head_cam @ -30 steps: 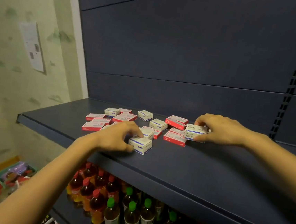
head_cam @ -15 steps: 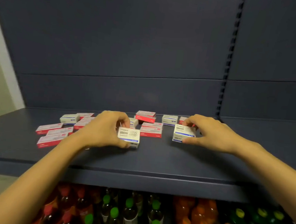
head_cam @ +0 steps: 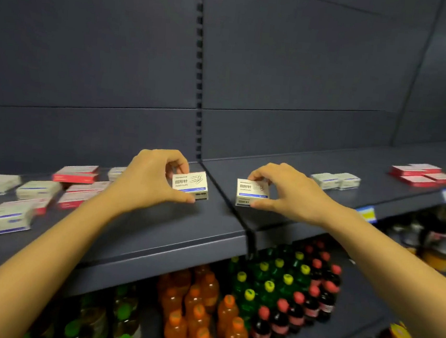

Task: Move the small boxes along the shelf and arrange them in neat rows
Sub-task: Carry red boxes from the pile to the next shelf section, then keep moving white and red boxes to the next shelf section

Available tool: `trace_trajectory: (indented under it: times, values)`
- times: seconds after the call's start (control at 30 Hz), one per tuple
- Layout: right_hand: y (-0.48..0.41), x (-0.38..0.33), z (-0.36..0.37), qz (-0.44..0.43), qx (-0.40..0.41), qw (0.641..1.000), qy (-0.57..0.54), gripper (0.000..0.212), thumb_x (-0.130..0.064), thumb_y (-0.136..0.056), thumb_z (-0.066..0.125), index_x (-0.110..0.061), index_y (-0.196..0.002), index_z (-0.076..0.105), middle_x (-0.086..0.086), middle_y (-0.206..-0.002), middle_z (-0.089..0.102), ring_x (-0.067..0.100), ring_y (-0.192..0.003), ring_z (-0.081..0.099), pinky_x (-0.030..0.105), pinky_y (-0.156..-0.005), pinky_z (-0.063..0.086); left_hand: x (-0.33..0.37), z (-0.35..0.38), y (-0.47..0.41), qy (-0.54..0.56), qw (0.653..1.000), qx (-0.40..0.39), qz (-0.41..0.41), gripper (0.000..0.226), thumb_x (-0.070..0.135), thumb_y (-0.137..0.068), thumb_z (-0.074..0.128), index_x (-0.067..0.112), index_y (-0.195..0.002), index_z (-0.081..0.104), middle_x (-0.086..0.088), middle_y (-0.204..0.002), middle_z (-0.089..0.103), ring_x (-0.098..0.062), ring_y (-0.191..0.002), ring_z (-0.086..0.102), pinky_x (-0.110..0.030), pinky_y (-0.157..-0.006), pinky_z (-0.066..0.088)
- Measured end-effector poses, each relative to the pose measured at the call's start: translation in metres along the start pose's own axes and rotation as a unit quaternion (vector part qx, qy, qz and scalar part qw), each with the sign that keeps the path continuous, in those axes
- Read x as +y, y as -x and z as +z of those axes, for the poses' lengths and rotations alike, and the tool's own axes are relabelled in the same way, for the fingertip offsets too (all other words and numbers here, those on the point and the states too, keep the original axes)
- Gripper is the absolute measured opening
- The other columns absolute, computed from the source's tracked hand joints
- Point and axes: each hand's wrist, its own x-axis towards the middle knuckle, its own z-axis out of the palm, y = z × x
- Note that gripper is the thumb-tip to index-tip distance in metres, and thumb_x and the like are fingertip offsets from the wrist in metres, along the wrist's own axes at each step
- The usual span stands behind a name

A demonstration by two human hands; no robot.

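Mid-transfer: my left hand (head_cam: pixel 144 180) pinches one paper-clip box (head_cam: pixel 191 185), right hand (head_cam: pixel 290 193) another (head_cam: pixel 252 193), straddling the shelf (head_cam: pixel 172 234) seam. Next: set both beside the white row (head_cam: pixel 335 180) far right (square them up).

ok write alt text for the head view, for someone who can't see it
Two bare hands each pinch a small white-and-blue cardboard box, left hand holding the left box, right hand the right box, above a dark grey metal shelf. More boxes lie scattered to the left.
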Motion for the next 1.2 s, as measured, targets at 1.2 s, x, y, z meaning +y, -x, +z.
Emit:
trace_trajectory:
  times: [1.2]
  values:
    - [0.015,0.256,-0.050,-0.073,0.006,0.997,-0.031,0.029,-0.042,-0.082,0.062,-0.039,-0.110,0.052,-0.021,-0.119,0.053,0.006,-0.113,0.045,0.029,-0.079,0.040,0.171,0.175,-0.102,-0.015,0.990,0.041,-0.134,0.031,0.045,-0.082,0.061,0.016,-0.092,0.066,0.008,-0.088,0.064,-0.016,-0.082,0.060,-0.036,-0.079,0.052]
